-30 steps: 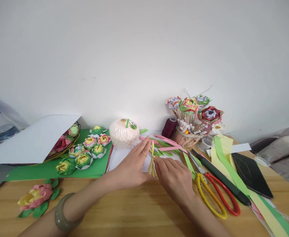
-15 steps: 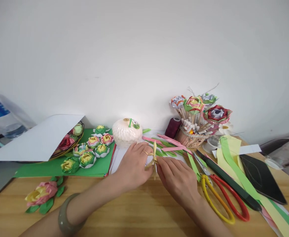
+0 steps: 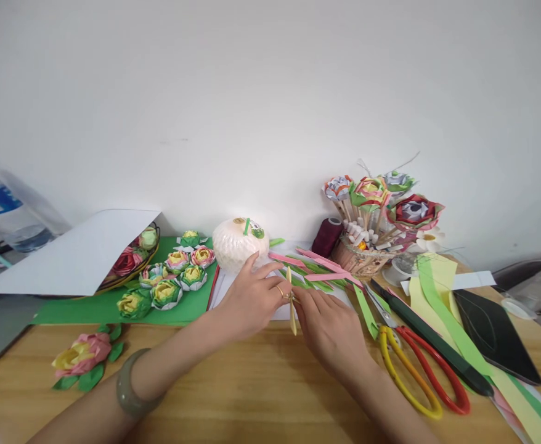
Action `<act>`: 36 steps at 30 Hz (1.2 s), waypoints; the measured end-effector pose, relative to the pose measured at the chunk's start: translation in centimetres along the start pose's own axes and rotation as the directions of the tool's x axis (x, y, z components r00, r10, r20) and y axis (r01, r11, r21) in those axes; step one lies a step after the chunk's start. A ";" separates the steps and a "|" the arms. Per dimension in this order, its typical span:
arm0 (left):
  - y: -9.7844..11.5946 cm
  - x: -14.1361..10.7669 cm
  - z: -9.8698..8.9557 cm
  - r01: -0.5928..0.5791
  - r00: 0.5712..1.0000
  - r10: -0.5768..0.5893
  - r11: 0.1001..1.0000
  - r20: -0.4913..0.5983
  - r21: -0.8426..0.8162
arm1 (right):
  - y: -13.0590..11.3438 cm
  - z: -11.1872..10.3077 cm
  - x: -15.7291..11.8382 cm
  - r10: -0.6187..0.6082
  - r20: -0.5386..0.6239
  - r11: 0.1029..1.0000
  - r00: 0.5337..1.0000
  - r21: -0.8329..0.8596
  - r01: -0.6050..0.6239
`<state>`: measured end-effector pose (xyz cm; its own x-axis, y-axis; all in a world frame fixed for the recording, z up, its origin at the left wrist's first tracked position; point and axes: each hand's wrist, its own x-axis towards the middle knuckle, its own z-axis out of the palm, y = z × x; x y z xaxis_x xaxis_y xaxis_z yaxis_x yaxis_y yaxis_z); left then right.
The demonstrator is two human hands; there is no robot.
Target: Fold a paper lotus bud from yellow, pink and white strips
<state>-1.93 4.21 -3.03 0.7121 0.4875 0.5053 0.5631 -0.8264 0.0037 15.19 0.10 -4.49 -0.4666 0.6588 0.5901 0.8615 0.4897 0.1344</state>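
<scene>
My left hand [image 3: 251,302] and my right hand [image 3: 333,330] meet above the table's middle, both pinching narrow folded yellow paper [image 3: 292,317]. It stands nearly upright between the fingertips, seen edge-on, and its middle is partly covered by them. The left index finger is raised away from the pinch. Behind the hands lie pink folded paper strips [image 3: 328,277] and green folded paper strips [image 3: 370,316] on white sheets. A white wrapped ball of thread [image 3: 239,248] sits just beyond my left hand.
Scissors [image 3: 423,370] and a dark green long-handled tool [image 3: 437,339] lie right, beside a black tablet [image 3: 496,336]. A basket of paper flowers [image 3: 363,259] and a maroon thread spool [image 3: 328,237] stand behind. Left are several paper lotuses [image 3: 165,295] and a pink-yellow lotus [image 3: 83,357].
The left index finger has lifted, and the left fingers have shifted in closer on the yellow paper's middle. Side flaps visible earlier on the paper are now hidden. The view has shifted slightly.
</scene>
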 end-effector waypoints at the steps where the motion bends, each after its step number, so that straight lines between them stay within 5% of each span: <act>1: -0.1 0.0 0.1 -0.006 1.000 0.006 1.000 -0.005 -0.003 | 0.0 0.1 -0.1 0.000 0.004 1.000 1.000 0.010 0.000; 13: -0.3 -0.2 0.6 -0.013 0.998 0.004 0.990 -0.066 -0.143 | -0.3 0.4 -0.5 0.089 -0.014 0.993 0.996 0.078 -0.088; 18: -0.3 0.0 -0.2 -0.040 0.999 0.037 0.995 -0.032 -0.089 | -0.1 0.1 -0.2 0.079 -0.020 0.993 0.997 0.087 -0.077; 26: -0.3 0.0 -0.2 0.094 0.992 -0.076 0.977 0.100 -0.193 | 0.4 0.0 0.0 0.053 0.073 0.994 0.996 0.089 -0.060; 30: -0.7 0.0 -0.1 0.157 0.986 -0.122 0.908 0.113 -0.390 | 0.6 0.2 0.0 0.036 0.110 0.989 0.993 0.141 -0.051; 36: -1.3 0.4 -1.6 0.379 0.921 -0.212 0.677 0.326 -0.631 | 1.0 -0.1 0.0 -0.064 0.161 0.941 0.985 0.340 0.006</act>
<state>-3.10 5.01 -1.43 0.6732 0.7162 0.1838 0.3864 -0.5527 0.7384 16.07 0.55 -4.21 -0.5468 0.7093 0.4448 0.7395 0.6583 -0.1407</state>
